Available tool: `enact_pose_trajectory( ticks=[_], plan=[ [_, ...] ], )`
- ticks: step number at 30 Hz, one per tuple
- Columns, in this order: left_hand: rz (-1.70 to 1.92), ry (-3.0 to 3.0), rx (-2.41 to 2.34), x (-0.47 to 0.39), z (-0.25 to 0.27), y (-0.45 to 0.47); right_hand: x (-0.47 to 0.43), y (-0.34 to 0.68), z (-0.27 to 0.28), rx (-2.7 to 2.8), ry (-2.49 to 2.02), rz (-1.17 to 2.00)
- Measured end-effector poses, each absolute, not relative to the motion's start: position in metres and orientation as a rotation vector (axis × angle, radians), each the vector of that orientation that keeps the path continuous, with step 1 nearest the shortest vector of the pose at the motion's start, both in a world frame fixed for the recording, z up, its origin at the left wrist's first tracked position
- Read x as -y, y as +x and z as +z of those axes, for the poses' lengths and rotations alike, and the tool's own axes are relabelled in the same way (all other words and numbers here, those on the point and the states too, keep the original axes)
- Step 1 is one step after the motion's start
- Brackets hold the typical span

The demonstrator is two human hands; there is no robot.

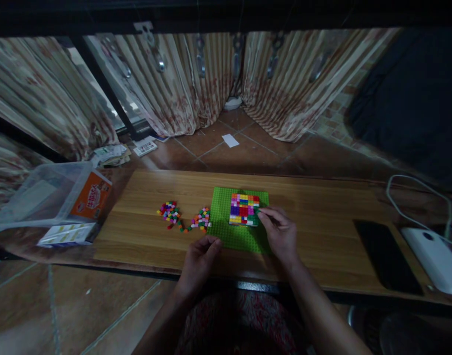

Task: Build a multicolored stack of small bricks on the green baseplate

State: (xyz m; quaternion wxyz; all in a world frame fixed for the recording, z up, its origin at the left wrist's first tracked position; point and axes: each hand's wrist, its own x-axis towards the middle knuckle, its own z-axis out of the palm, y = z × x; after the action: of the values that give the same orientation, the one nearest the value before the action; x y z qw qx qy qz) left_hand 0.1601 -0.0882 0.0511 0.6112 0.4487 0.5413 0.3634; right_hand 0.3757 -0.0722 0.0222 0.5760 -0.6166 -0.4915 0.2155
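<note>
A green studded baseplate [220,197] lies on the wooden board. On it stands a square block of many-coloured toy bricks [244,209]. At the block's right side is my right hand [280,231], its thumb and forefinger pinched together by the dark green bricks. Whatever those fingertips hold is too small to make out. My left hand [202,256] rests at the plate's lower left edge with curled fingers and the thumb against them; anything inside is hidden. Loose bricks lie left of the plate in one pile [169,212] and a second pile [201,218], joined by a short trail.
A clear plastic bin [59,182] with an orange label stands at the far left, with a white box [66,234] before it. On the right lie a black phone-like slab [388,256] and a white device [435,259] with a cable. Curtains hang beyond the wooden board [322,212].
</note>
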Motion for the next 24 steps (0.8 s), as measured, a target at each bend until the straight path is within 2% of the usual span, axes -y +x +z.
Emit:
enact_pose_trajectory(
  ticks=[5,10,16,24],
  plan=[
    [0.956,1.147,-1.376,0.081,0.045,0.139,0.086,0.367,0.041,1.248,-1.437,0.408],
    [0.97,1.421,-1.659,0.072,0.035,0.116,0.104,0.333,0.049,1.455,-1.387,0.515],
    [0.938,1.716,-1.89,0.066,0.025,0.103,0.105,0.285,0.027,1.641,-1.377,0.679],
    [0.925,1.735,-1.942,0.069,0.024,0.092,0.081,0.255,0.008,1.861,-1.44,0.518]
  ],
)
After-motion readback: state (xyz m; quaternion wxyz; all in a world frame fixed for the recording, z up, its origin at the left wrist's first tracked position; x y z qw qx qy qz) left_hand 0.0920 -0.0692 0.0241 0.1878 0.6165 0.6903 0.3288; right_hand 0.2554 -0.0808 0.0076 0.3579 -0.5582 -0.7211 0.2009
